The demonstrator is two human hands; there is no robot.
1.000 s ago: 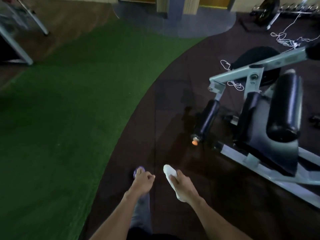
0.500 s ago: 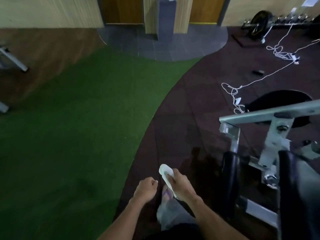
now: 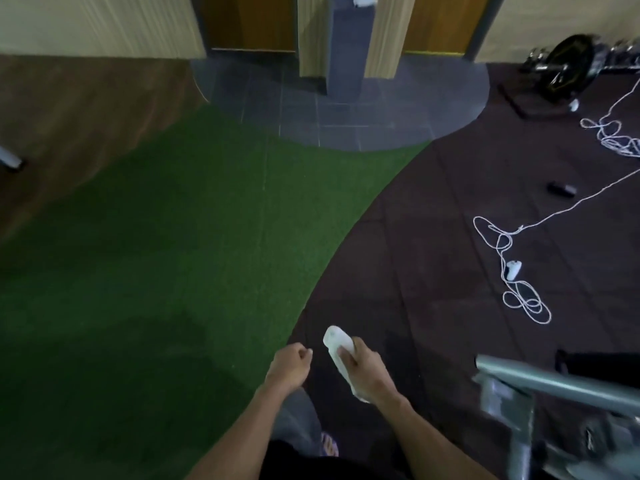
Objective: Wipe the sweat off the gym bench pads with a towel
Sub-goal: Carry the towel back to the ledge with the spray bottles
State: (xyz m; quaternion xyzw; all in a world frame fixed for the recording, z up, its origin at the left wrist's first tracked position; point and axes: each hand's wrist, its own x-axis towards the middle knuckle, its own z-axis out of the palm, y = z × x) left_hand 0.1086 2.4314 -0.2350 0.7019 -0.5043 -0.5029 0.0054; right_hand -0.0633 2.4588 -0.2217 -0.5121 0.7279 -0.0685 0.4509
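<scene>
My right hand [image 3: 369, 372] grips a rolled white towel [image 3: 337, 342], whose end sticks out above my fingers. My left hand [image 3: 291, 367] is curled into a loose fist just to the left of it, holding nothing. Only the grey metal frame [image 3: 554, 379] of the gym bench shows, blurred, at the bottom right. A dark pad edge [image 3: 602, 363] peeks out behind the frame. The roller pads are out of view.
Dark rubber floor lies under my hands, green turf [image 3: 156, 271] to the left. A white tangled cable [image 3: 519, 271] runs across the floor at right. A barbell with a weight plate [image 3: 568, 69] lies at the back right, near wooden doors [image 3: 249, 22].
The view has tilted up and left, so the bench has slid down to the bottom right corner and its roller pads have left the frame. Both hands keep their poses.
</scene>
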